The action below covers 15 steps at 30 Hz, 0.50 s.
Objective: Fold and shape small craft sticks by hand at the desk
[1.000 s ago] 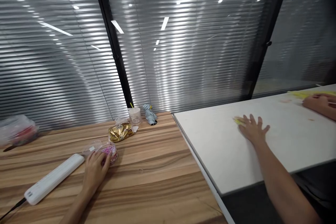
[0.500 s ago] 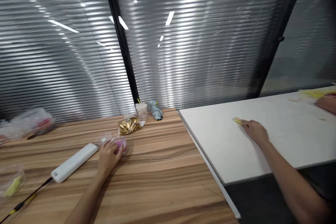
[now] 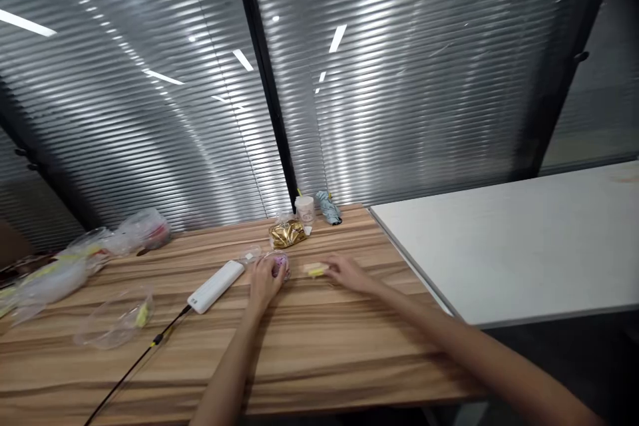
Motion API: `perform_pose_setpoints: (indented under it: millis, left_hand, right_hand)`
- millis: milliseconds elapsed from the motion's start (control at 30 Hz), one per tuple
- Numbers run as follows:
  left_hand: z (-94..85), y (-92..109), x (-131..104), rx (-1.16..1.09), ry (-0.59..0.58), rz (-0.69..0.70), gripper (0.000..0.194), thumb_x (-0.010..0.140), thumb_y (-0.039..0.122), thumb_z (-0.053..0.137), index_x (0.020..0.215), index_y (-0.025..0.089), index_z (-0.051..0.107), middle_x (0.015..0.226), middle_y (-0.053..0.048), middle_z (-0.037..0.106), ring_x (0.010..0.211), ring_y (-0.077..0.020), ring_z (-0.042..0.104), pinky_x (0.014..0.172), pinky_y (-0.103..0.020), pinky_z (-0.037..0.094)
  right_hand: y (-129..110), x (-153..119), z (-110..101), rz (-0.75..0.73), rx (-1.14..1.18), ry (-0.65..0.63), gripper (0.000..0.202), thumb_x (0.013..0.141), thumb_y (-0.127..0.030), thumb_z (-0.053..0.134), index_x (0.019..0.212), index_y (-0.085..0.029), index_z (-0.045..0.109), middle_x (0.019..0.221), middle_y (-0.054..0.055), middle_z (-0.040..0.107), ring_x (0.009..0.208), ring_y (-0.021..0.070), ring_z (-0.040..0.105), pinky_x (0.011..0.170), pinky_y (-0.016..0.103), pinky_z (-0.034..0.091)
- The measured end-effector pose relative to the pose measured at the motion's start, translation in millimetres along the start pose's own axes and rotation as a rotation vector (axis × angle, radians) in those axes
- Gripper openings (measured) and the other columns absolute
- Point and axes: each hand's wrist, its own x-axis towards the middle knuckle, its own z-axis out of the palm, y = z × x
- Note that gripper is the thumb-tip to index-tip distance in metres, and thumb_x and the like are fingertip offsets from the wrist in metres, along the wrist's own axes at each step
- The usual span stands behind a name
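Observation:
My left hand (image 3: pixel 263 284) curls around a small round clear tub (image 3: pixel 279 265) of pink and purple bits, resting on the wooden table. To its right, my right hand (image 3: pixel 344 271) pinches a small flat piece with a yellow part and a pale, see-through part (image 3: pixel 314 270), low over the wood; its exact kind is too blurred to tell. Just behind the tub lies a crumpled gold foil packet (image 3: pixel 287 233). A small clear lid-like piece (image 3: pixel 249 254) is by my left fingers.
A white power bank (image 3: pixel 215 287) with a black cable (image 3: pixel 158 338) lies left of my left hand. Further left are a clear plastic container (image 3: pixel 107 329) with a yellow lump and several plastic bags (image 3: pixel 134 233). A paper cup (image 3: pixel 305 210) and a blue-grey pouch (image 3: pixel 328 207) stand behind. A white table (image 3: pixel 499 246) adjoins at right.
My right hand has moved left from over the white table to the wooden table, carrying the yellow piece close to the tub. My left hand stays at the tub. The view has turned left.

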Motion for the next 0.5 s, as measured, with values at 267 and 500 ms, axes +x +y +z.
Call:
perform_pose_setpoints:
  millis: [267, 500]
  left_hand:
    - [3.9, -5.7, 2.9, -0.032, -0.067, -0.004, 0.030, 0.086, 0.030, 0.030, 0.072, 0.018, 0.054, 0.074, -0.007, 0.059, 0.080, -0.0217, 0.051, 0.078, -0.037, 0.037]
    - [7.6, -7.9, 7.6, -0.021, -0.082, -0.055, 0.025, 0.084, 0.029, 0.032, 0.072, 0.017, 0.051, 0.074, -0.009, 0.056, 0.077, -0.0216, 0.050, 0.073, -0.036, 0.038]
  right_hand:
    - [3.5, 5.6, 28.0, -0.005, -0.126, 0.016, 0.032, 0.082, -0.034, 0.047, 0.110, -0.018, 0.055, 0.110, 0.009, 0.057, 0.104, 0.0204, 0.048, 0.090, 0.035, 0.034]
    - [8.8, 9.3, 21.8, 0.065, 0.104, 0.125, 0.035, 0.084, -0.035, 0.044, 0.114, -0.017, 0.052, 0.104, 0.007, 0.061, 0.094, 0.0177, 0.054, 0.083, 0.030, 0.039]
